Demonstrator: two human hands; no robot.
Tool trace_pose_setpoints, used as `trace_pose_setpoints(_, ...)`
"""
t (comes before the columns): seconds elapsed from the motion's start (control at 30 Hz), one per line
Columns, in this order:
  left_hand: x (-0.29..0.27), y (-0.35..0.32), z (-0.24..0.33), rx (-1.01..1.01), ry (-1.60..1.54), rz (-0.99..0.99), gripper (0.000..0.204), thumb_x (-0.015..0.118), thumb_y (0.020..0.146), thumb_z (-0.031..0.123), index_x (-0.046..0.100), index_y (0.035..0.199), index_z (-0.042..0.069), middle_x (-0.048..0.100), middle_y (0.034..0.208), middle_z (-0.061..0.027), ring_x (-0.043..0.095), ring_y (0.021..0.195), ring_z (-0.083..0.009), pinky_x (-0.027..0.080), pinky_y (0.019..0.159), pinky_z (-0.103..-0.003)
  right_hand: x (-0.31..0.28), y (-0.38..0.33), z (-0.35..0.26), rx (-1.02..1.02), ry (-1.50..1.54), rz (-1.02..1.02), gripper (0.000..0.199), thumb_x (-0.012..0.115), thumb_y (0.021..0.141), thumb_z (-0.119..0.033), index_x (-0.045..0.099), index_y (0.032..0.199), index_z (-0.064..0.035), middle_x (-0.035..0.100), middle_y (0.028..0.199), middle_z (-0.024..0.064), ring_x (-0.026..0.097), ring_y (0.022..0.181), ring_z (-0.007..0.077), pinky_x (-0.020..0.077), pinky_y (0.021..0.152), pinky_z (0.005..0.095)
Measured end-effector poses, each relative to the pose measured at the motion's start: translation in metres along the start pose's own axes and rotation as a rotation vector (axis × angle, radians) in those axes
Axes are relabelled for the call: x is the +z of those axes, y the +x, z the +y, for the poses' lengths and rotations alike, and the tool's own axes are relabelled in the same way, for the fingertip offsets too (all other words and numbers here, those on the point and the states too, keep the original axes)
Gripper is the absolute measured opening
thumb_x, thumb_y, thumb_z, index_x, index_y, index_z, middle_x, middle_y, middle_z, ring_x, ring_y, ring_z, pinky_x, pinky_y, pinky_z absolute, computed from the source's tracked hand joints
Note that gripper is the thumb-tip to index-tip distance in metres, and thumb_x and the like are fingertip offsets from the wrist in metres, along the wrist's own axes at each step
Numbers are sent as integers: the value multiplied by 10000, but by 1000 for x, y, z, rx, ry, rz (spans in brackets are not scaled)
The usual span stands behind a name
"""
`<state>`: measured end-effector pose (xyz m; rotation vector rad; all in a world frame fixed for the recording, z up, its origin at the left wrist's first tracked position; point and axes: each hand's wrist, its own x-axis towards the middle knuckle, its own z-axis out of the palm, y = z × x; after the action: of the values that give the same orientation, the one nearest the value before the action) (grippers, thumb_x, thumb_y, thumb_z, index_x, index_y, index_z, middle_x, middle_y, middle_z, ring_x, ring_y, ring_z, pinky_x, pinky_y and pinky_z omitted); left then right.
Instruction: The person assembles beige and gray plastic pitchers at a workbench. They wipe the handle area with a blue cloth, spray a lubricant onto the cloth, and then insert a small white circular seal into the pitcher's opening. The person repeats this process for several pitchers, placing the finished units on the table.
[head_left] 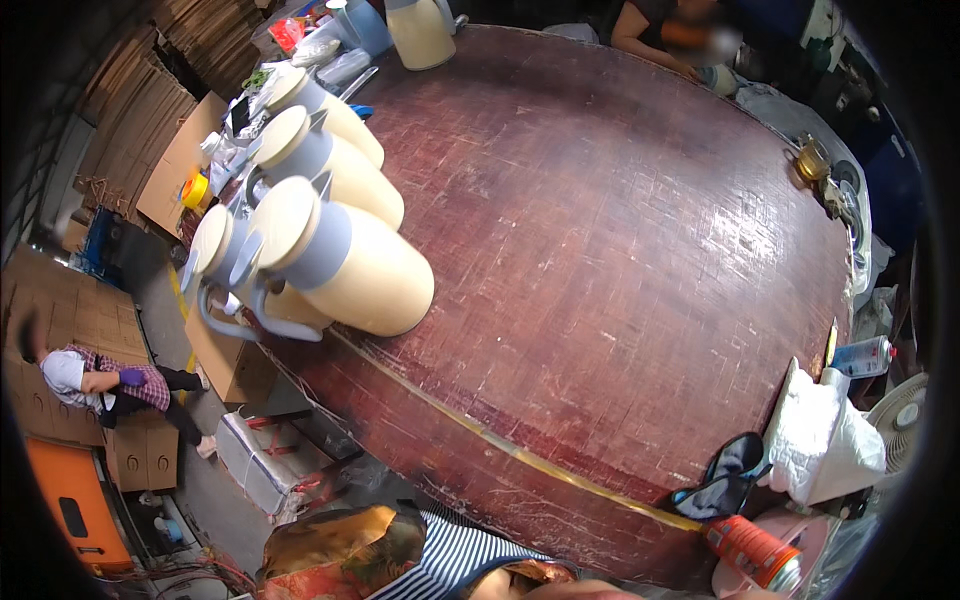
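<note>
floor, far left: a person bends among stacked cardboard boxes.
table's left edge: four cream jugs with grey-blue collars and handles stand in a cluster, touching one another.
table top: the dark red wooden table is scratched and bare in the middle.
far edge: another cream jug; a co-worker's arm rests on the rim.
right edge: a white cloth, beside it an orange spray can.
hands: the wearer's hands are out of sight; only a striped sleeve shows at the lower edge, so i cannot tell their grip.

Cream thermos jugs (grey lids) clustered on worn brown table, left edge
</note>
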<state>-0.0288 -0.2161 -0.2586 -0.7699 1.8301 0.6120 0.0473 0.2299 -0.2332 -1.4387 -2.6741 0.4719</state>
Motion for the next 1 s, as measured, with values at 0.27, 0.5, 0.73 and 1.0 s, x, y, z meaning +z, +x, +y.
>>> trace_pose_setpoints(0.27, -11, -5, 39, 49, 89, -18, 293, 615, 822, 247, 717, 922, -8, 716, 895, -180, 680, 773, -337, 526, 668, -470, -11, 9, 9, 9, -47, 8, 217, 502, 950, -175, 649, 953, -15, 653, 966, 247, 621, 894, 418, 498, 749, 472)
trace_pose_setpoints(0.5, -1, 26, 29, 144, 178, -72, 322, 625, 811, 261, 708, 933, -25, 715, 905, -189, 689, 806, -352, 539, 699, -473, -7, -29, 45, -4, -36, 39, 213, 521, 935, -170, 658, 960, -8, 663, 986, 254, 631, 918, 427, 508, 764, 472)
trace_pose_setpoints(0.73, -32, 53, 53, 902, -72, 673, 231, 599, 880, 212, 672, 936, 0, 690, 877, -209, 662, 840, -409, 533, 745, -430, 56, -52, 197, -57, 393, -163, 298, 602, 876, -277, 679, 971, -5, 694, 931, 211, 676, 851, 358, 512, 761, 432)
trace_pose_setpoints(1.0, -115, -158, 199, 1868, 315, 1091, 220, 653, 848, 106, 616, 1064, 90, 617, 1095, -83, 595, 1022, -313, 476, 915, -441, -195, -47, -43, -235, 986, -817, 191, 586, 982, -162, 641, 1034, 13, 665, 840, 34, 615, 767, 102, 511, 727, 251)
